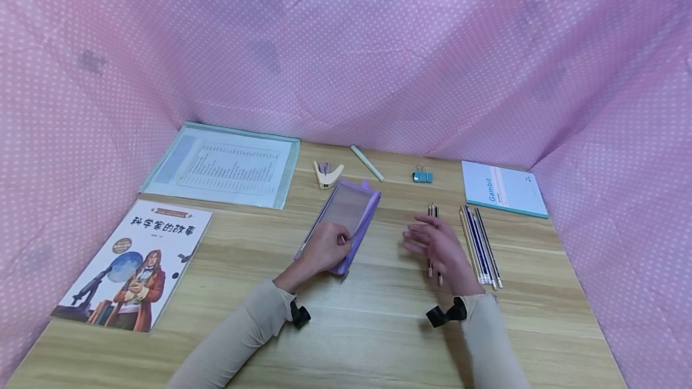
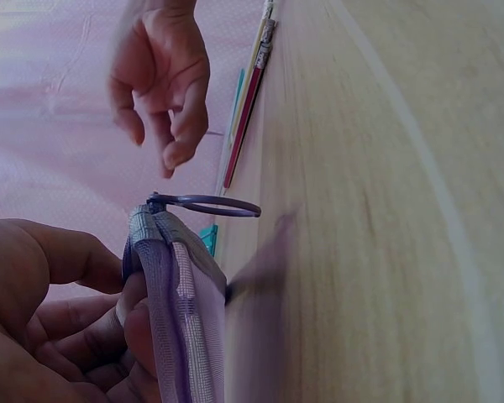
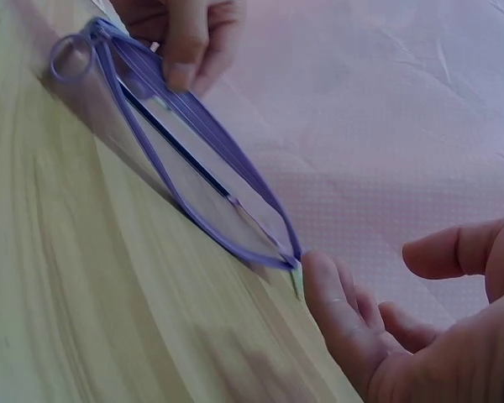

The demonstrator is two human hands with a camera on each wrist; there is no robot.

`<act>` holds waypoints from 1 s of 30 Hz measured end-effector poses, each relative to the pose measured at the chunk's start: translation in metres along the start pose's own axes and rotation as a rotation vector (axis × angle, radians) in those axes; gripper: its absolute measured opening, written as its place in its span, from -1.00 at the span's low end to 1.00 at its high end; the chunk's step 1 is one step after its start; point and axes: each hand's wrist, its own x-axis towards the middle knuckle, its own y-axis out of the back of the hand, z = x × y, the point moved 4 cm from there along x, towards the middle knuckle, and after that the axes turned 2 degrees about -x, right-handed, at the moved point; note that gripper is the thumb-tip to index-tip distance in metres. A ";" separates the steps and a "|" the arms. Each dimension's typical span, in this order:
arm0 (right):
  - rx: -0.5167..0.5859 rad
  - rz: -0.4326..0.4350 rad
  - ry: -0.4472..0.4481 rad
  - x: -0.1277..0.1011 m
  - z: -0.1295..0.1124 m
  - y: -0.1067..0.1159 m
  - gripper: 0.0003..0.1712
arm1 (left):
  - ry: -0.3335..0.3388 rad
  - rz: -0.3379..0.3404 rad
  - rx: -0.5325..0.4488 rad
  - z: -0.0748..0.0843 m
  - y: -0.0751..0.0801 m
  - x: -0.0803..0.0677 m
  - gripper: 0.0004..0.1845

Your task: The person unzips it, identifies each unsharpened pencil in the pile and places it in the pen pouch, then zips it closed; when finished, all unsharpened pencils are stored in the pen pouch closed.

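A purple mesh pencil case [image 1: 346,221] lies on the wooden table, its zip mouth gaping [image 3: 202,168]. My left hand [image 1: 324,248] grips its near end, fingers curled round the edge [image 2: 164,277]. My right hand [image 1: 438,245] hovers open to the right of the case, fingers relaxed and holding nothing [image 3: 403,327]. Beneath it lie two pencils [image 1: 432,212]. A row of several pencils [image 1: 480,245] lies just right of that hand.
A storybook [image 1: 135,263] and a document folder [image 1: 227,164] lie at the left. A staple remover [image 1: 327,174], a pale green pen [image 1: 367,162], a blue binder clip [image 1: 423,176] and a Gambit notebook [image 1: 503,188] sit further back. Pink dotted cloth walls surround the table.
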 end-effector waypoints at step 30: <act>0.109 0.052 0.085 -0.031 -0.026 0.114 -0.86 | 0.002 -0.012 -0.002 -0.002 0.000 -0.001 -0.91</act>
